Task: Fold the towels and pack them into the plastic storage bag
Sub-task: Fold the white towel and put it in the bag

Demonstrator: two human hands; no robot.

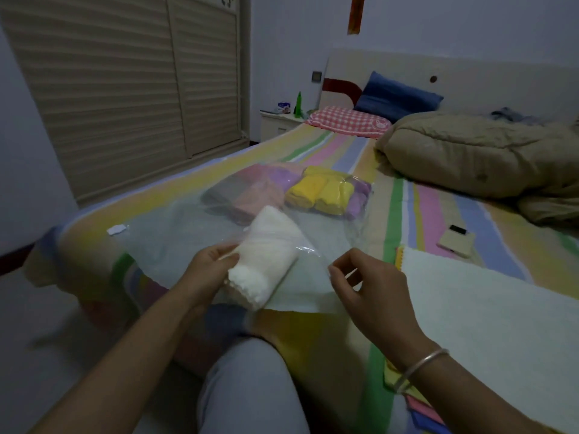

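A clear plastic storage bag (175, 242) lies on the striped bed, its mouth toward me. Deep inside it sit several rolled towels: yellow (319, 191), pink (260, 198), purple (283, 177) and grey (224, 191). My left hand (210, 267) grips a rolled white towel (266, 255), which lies halfway into the bag's mouth. My right hand (360, 283) pinches the upper edge of the bag's opening and holds it up.
A flat white towel (488, 321) lies unfolded on the bed at my right, over a stack of coloured ones (419, 405). A phone (456, 241) lies beyond it. A beige quilt (482, 158) and pillows fill the bed's far right. My knee (250, 383) is below.
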